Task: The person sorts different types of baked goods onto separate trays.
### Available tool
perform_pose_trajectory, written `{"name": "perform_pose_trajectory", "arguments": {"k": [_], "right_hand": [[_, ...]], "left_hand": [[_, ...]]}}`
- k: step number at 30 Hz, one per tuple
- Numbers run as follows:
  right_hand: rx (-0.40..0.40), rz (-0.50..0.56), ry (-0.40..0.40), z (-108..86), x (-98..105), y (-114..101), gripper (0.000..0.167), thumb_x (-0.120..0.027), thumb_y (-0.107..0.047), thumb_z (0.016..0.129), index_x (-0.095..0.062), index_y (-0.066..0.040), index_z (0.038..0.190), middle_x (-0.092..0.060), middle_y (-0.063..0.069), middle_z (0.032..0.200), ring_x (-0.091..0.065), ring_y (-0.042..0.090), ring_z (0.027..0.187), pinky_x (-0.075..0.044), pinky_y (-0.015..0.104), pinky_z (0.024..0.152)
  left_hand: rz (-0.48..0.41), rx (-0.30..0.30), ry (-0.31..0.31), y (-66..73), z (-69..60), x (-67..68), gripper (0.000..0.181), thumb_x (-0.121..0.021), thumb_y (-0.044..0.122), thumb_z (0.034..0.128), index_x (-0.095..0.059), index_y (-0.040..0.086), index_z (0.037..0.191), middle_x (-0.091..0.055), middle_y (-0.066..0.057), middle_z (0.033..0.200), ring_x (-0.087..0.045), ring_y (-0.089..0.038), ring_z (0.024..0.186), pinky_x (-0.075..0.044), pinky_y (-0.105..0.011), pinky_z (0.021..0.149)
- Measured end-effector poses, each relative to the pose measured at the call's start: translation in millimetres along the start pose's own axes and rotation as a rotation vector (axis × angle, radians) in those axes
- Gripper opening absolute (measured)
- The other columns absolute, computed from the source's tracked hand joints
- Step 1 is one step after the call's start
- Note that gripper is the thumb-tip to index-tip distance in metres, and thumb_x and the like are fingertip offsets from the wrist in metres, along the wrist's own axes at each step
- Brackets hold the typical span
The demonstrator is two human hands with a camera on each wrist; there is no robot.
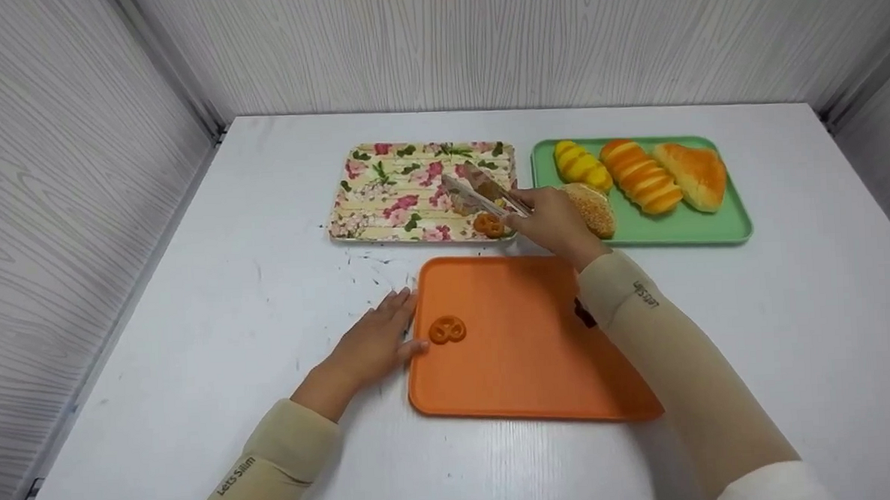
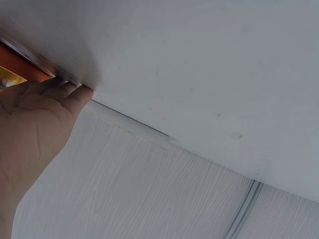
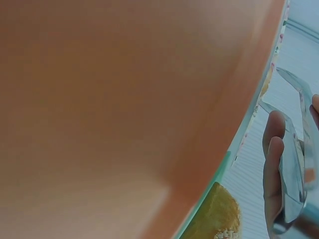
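My right hand (image 1: pixel 556 219) holds a pair of metal tongs (image 3: pixel 294 159), whose parted tips hang over the right side of the floral tray (image 1: pixel 372 208). Close to the tongs, a small brown pretzel (image 1: pixel 490 225) lies at that tray's near right corner; other small pieces there are partly hidden. My left hand (image 1: pixel 374 339) lies along the left edge of the orange tray (image 1: pixel 518 367), fingers extended and the thumb at the rim. Another pretzel (image 1: pixel 447 329) lies on the orange tray by that thumb. A dark piece (image 1: pixel 584 311) shows beside my right sleeve, mostly covered.
At the back right, a green tray (image 1: pixel 662 231) carries a yellow striped bread (image 1: pixel 582 166), an orange striped loaf (image 1: pixel 641 177), a triangular bun (image 1: pixel 693 175) and a seeded bun (image 1: pixel 592 209). Wood-grain panels (image 1: pixel 481 45) enclose the white table (image 1: pixel 267 303) at the back and sides.
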State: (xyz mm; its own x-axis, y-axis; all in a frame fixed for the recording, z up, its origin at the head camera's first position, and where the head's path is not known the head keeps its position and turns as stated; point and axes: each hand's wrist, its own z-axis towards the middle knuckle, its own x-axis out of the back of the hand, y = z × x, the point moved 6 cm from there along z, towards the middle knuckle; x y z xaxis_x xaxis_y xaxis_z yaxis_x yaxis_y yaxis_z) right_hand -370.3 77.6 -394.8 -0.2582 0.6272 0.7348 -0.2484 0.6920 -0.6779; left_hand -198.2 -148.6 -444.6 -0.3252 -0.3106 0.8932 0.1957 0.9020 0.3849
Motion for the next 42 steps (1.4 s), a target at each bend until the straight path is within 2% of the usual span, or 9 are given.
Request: {"name": "perform_pose_trajectory", "arguments": {"k": [4, 11, 15, 17, 20, 24, 29, 36, 42], "right_hand": [[-0.004, 0.034, -0.004, -2.7, 2, 0, 0.058, -0.065, -0.033, 0.09, -0.048, -0.008, 0.14, -0.061, 0.011, 0.122, -0.039, 0.019, 0.066, -0.035, 0.032, 0.055], [0.001, 0.092, -0.039, -11.2, 6, -5, 0.06, -0.066, -0.039, 0.09, -0.047, -0.015, 0.142, -0.06, 0.003, 0.125, -0.037, 0.017, 0.059, -0.036, 0.031, 0.055], [0.018, 0.062, -0.048, -18.0, 6, -6, 0.058, -0.066, -0.039, 0.09, -0.049, -0.018, 0.141, -0.064, 0.005, 0.093, -0.033, 0.016, 0.054, -0.033, 0.029, 0.051], [0.03, 0.043, -0.046, -22.0, 6, -6, 0.056, -0.067, -0.038, 0.089, -0.051, -0.019, 0.139, -0.053, 0.003, 0.069, -0.031, 0.016, 0.052, -0.03, 0.029, 0.048], [0.052, 0.016, -0.039, -28.0, 6, -8, 0.054, -0.068, -0.037, 0.088, -0.054, -0.018, 0.136, -0.043, 0.002, 0.061, -0.033, 0.017, 0.055, -0.03, 0.029, 0.049], [0.092, -0.005, -0.045, -35.5, 5, -8, 0.053, -0.069, -0.038, 0.087, -0.056, -0.017, 0.135, -0.057, 0.005, 0.072, -0.042, 0.019, 0.065, -0.035, 0.031, 0.054], [0.137, -0.01, -0.081, -48.7, 4, -9, 0.052, -0.068, -0.036, 0.088, -0.056, -0.018, 0.135, -0.068, 0.009, 0.086, -0.04, 0.016, 0.051, -0.035, 0.029, 0.048], [0.172, 0.035, -0.165, -70.4, -3, -11, 0.051, -0.068, -0.038, 0.089, -0.057, -0.018, 0.134, -0.067, 0.01, 0.075, -0.039, 0.015, 0.046, -0.035, 0.029, 0.045], [0.221, 0.04, -0.232, -85.7, -11, -13, 0.054, -0.068, -0.039, 0.088, -0.056, -0.016, 0.135, -0.068, 0.008, 0.105, -0.043, 0.013, 0.05, -0.037, 0.029, 0.047]], "left_hand": [[-0.003, 0.007, -0.001, 0.4, 0.3, -0.5, 0.082, -0.05, 0.052, 0.0931, -0.017, 0.008, 0.153, -0.015, -0.009, 0.158, -0.01, -0.026, 0.144, -0.017, -0.047, 0.113], [0.003, -0.024, 0.008, -0.4, 0.8, -0.6, 0.081, -0.05, 0.051, 0.0939, -0.017, 0.006, 0.153, -0.016, -0.01, 0.157, -0.01, -0.026, 0.144, -0.014, -0.045, 0.114], [-0.002, -0.029, 0.01, -0.3, 0.2, -0.5, 0.081, -0.05, 0.051, 0.094, -0.017, 0.005, 0.152, -0.017, -0.011, 0.157, -0.01, -0.027, 0.144, -0.015, -0.046, 0.113], [-0.004, -0.033, 0.013, 0.1, -0.3, -0.1, 0.081, -0.05, 0.05, 0.094, -0.017, 0.005, 0.152, -0.017, -0.012, 0.157, -0.011, -0.028, 0.143, -0.015, -0.047, 0.113], [-0.007, -0.038, 0.015, 0.5, -0.5, 0.0, 0.081, -0.05, 0.05, 0.0941, -0.017, 0.005, 0.152, -0.017, -0.012, 0.157, -0.011, -0.028, 0.143, -0.015, -0.047, 0.113], [-0.006, -0.04, 0.014, 0.4, 0.0, -0.2, 0.081, -0.05, 0.05, 0.0943, -0.016, 0.005, 0.153, -0.016, -0.012, 0.157, -0.01, -0.028, 0.143, -0.015, -0.047, 0.113], [-0.007, -0.037, 0.014, -0.2, 1.1, -0.9, 0.081, -0.05, 0.051, 0.0941, -0.017, 0.006, 0.153, -0.016, -0.012, 0.157, -0.01, -0.027, 0.144, -0.016, -0.047, 0.113], [-0.004, -0.018, 0.012, -1.9, 1.4, -0.9, 0.081, -0.05, 0.052, 0.0936, -0.017, 0.008, 0.153, -0.016, -0.01, 0.157, -0.01, -0.026, 0.144, -0.016, -0.047, 0.113], [0.005, -0.032, 0.009, -0.5, 0.7, -0.8, 0.08, -0.05, 0.049, 0.0948, -0.016, 0.006, 0.153, -0.016, -0.012, 0.157, -0.01, -0.027, 0.144, -0.015, -0.046, 0.113]]}}
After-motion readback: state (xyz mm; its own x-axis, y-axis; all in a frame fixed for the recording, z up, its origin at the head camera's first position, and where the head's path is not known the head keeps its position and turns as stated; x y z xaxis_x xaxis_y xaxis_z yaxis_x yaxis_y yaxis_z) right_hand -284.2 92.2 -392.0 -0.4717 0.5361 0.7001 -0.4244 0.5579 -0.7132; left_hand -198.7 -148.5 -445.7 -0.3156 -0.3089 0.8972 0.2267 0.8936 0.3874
